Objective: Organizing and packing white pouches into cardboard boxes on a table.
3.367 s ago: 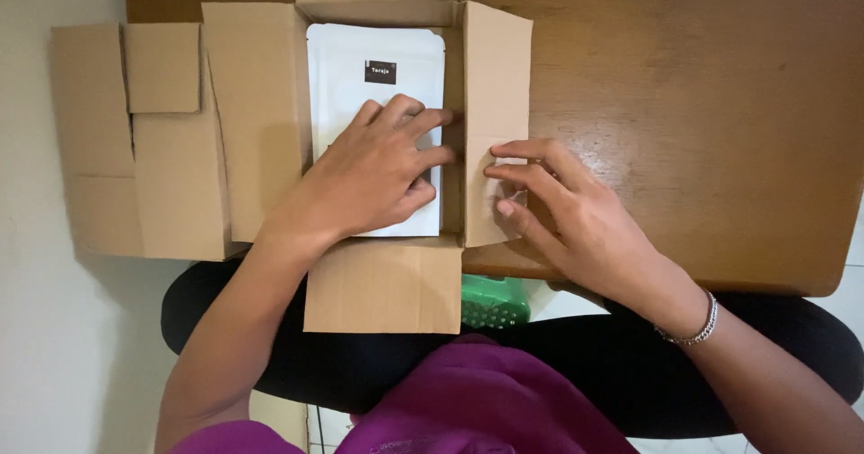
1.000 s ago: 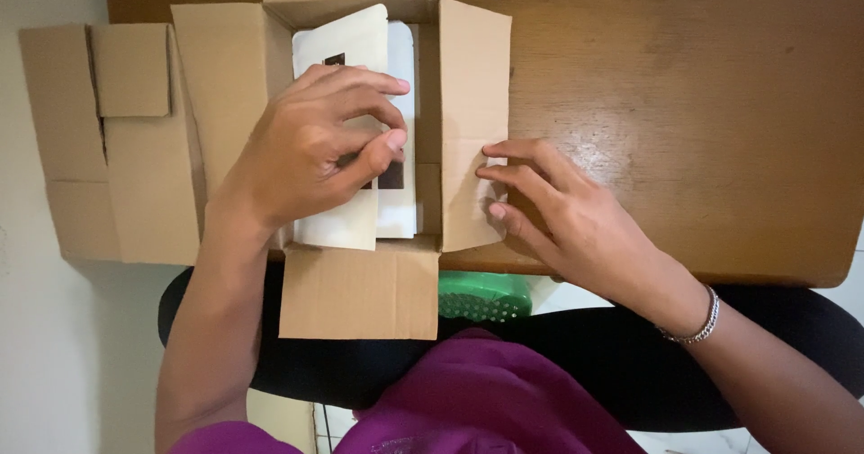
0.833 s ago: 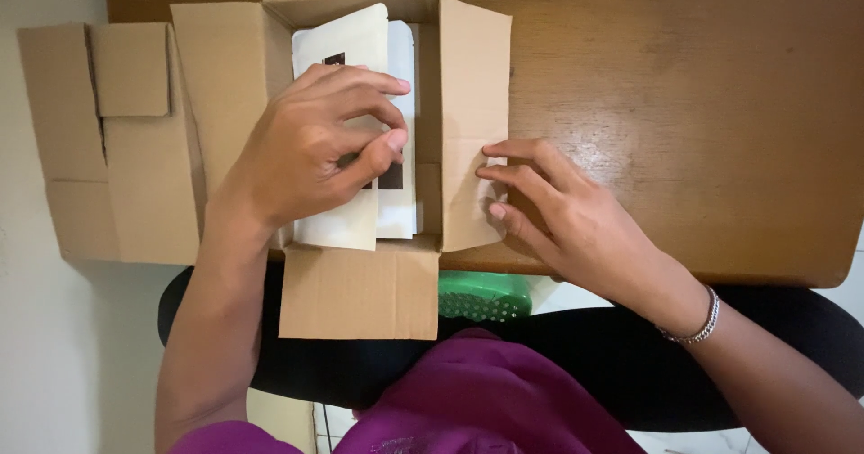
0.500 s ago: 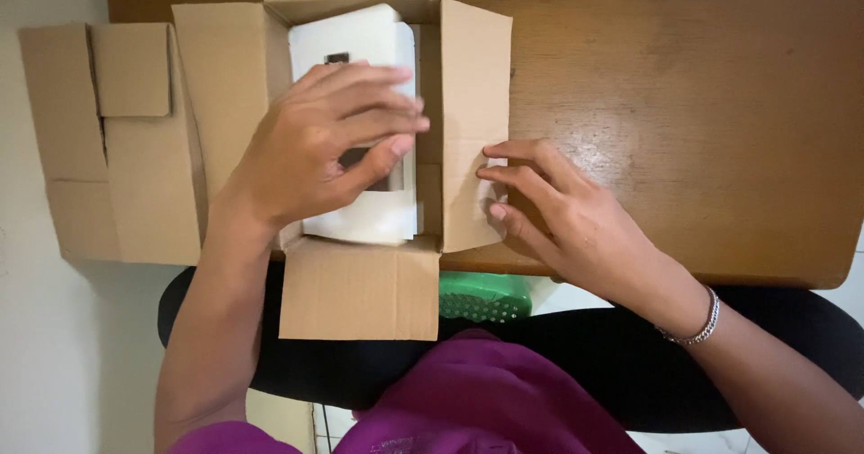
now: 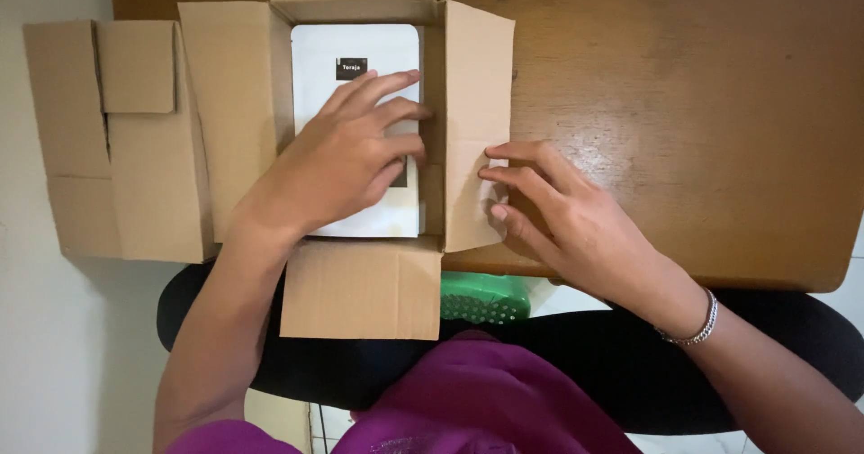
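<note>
Head view shows the left hand [image 5: 346, 161] pressed flat on the white packet [image 5: 355, 49] inside the cardboard box [image 5: 238, 121], right hand [image 5: 558, 211] open on its right flap [image 5: 477, 85]; uneven pressure could crease the packet.

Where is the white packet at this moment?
In the head view, the white packet lies flat inside the open cardboard box, left of centre on the wooden table, under the left hand.

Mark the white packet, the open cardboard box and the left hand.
white packet [image 5: 355, 49], head view, bare top part.
open cardboard box [image 5: 477, 76], head view, right flap.
left hand [image 5: 346, 161], head view, back of hand.
</note>
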